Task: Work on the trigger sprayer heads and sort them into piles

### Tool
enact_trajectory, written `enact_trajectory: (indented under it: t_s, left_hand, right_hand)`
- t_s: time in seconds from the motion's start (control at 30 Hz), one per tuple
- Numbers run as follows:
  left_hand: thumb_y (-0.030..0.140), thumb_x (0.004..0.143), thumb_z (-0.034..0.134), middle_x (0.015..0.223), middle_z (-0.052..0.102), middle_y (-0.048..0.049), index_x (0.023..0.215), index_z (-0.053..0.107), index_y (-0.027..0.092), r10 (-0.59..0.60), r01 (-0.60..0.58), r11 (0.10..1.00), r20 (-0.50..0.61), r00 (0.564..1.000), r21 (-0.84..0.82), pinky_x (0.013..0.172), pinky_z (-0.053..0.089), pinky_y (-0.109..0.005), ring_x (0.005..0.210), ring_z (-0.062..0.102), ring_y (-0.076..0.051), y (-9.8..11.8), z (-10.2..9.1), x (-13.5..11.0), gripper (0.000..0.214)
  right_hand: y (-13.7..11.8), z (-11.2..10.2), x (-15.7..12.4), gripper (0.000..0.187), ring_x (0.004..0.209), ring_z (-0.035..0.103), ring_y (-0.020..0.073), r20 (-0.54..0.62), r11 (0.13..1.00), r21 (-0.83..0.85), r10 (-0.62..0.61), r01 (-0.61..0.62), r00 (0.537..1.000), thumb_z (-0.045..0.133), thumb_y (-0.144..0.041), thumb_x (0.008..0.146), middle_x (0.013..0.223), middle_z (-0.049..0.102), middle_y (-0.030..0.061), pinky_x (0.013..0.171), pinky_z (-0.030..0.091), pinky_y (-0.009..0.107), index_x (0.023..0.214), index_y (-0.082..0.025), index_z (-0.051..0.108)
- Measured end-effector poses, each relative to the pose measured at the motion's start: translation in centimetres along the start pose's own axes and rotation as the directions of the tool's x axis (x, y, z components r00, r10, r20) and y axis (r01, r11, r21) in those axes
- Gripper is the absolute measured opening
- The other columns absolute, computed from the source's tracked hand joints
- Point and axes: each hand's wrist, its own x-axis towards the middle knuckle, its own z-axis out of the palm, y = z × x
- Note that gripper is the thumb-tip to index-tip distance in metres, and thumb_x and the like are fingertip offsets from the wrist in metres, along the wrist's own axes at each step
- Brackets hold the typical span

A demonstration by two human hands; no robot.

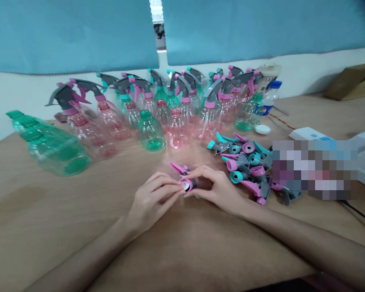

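Both hands rest on the table (63,227) near its front edge, and the left hand (153,199) and right hand (215,189) meet with fingertips pinching one pink-collared spray head (185,179), held just above the wood between them. Just right of it lies a pile (246,162) of loose pink and teal heads. Further back stand rows of bottles (176,117), some capped and some open, with green bottles (48,146) lying on their sides at far left, below a blue curtain (73,32).
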Motion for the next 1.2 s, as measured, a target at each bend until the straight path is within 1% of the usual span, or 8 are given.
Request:
enact_trajectory:
  t_s: [0.27,0.43,0.57,0.7,0.77,0.83,1.0,1.2]
  left_hand:
    - [0.009,0.084,0.063,0.085,0.066,-0.0032,0.094,0.064,0.019,-0.014,0.014,1.000,0.013,1.000,0.002,0.068,0.053,-0.029,0.079,0.059,-0.015,-0.10,-0.12,-0.15,0.014]
    - [0.013,0.082,0.067,0.086,0.062,-0.0031,0.091,0.064,0.018,-0.090,0.090,0.996,0.007,0.996,-0.011,0.069,0.053,-0.028,0.081,0.059,-0.015,-0.26,-0.05,-0.37,0.011]
    - [0.019,0.083,0.067,0.093,0.058,-0.0041,0.090,0.067,0.019,-0.185,0.187,0.982,0.065,0.981,-0.035,0.063,0.054,-0.023,0.079,0.060,-0.013,-0.29,-0.14,-0.37,0.007]
    - [0.024,0.084,0.065,0.093,0.059,-0.0041,0.092,0.068,0.019,-0.173,0.177,0.983,0.088,0.981,-0.042,0.065,0.056,-0.024,0.081,0.061,-0.014,-0.21,-0.28,-0.26,0.009]
    - [0.022,0.087,0.062,0.092,0.060,-0.0042,0.092,0.068,0.019,-0.174,0.177,0.984,0.082,0.981,-0.026,0.067,0.056,-0.025,0.083,0.061,-0.014,-0.13,-0.27,-0.24,0.008]
    - [0.019,0.087,0.060,0.092,0.060,-0.0041,0.092,0.068,0.019,-0.186,0.187,0.982,0.069,0.980,-0.015,0.066,0.055,-0.024,0.081,0.061,-0.013,-0.05,-0.17,-0.26,0.009]
    - [0.015,0.083,0.062,0.093,0.058,-0.0038,0.092,0.067,0.019,-0.207,0.209,0.977,0.061,0.977,-0.035,0.057,0.054,-0.019,0.074,0.060,-0.011,-0.02,0.22,-0.39,0.011]
    - [0.015,0.082,0.064,0.094,0.057,-0.0043,0.090,0.066,0.017,-0.222,0.226,0.972,0.067,0.973,-0.065,0.055,0.054,-0.017,0.074,0.060,-0.010,-0.21,0.34,-0.54,0.009]
  right_hand:
    - [0.07,0.01,-0.05,0.026,0.097,0.063,0.0197,0.007,1.000,0.015,0.012,-0.012,1.000,0.074,-0.030,0.075,0.101,0.070,0.0012,0.088,0.049,0.037,0.099,-0.026,0.066]
    - [-0.05,0.00,-0.03,0.025,0.095,0.063,0.0188,0.009,1.000,0.024,0.013,-0.013,1.000,0.074,-0.031,0.075,0.100,0.070,0.0010,0.086,0.050,0.036,0.098,-0.026,0.067]
    - [-0.16,0.00,-0.01,0.024,0.095,0.063,0.0184,0.004,1.000,0.021,0.011,-0.011,1.000,0.074,-0.028,0.075,0.099,0.070,0.0011,0.086,0.049,0.035,0.098,-0.025,0.067]
    - [-0.12,0.02,-0.03,0.024,0.095,0.063,0.0186,0.010,1.000,0.006,0.017,-0.017,1.000,0.074,-0.027,0.076,0.098,0.070,0.0010,0.085,0.049,0.035,0.098,-0.025,0.067]
    - [-0.05,0.05,-0.03,0.025,0.095,0.063,0.0185,0.004,1.000,0.012,0.008,-0.008,1.000,0.075,-0.028,0.074,0.097,0.070,0.0012,0.085,0.049,0.035,0.098,-0.025,0.067]
    - [0.01,0.07,-0.02,0.026,0.095,0.063,0.0184,0.000,1.000,0.021,-0.004,0.004,1.000,0.075,-0.029,0.074,0.096,0.070,0.0013,0.085,0.049,0.035,0.098,-0.024,0.067]
    - [0.05,0.06,-0.05,0.027,0.096,0.062,0.0179,0.008,1.000,0.014,-0.012,0.012,1.000,0.076,-0.026,0.073,0.097,0.070,0.0014,0.086,0.048,0.034,0.099,-0.023,0.067]
    - [-0.03,0.02,-0.17,0.024,0.096,0.061,0.0191,0.036,0.999,-0.031,-0.027,0.028,0.999,0.074,-0.028,0.075,0.096,0.070,0.0018,0.087,0.047,0.036,0.098,-0.023,0.067]
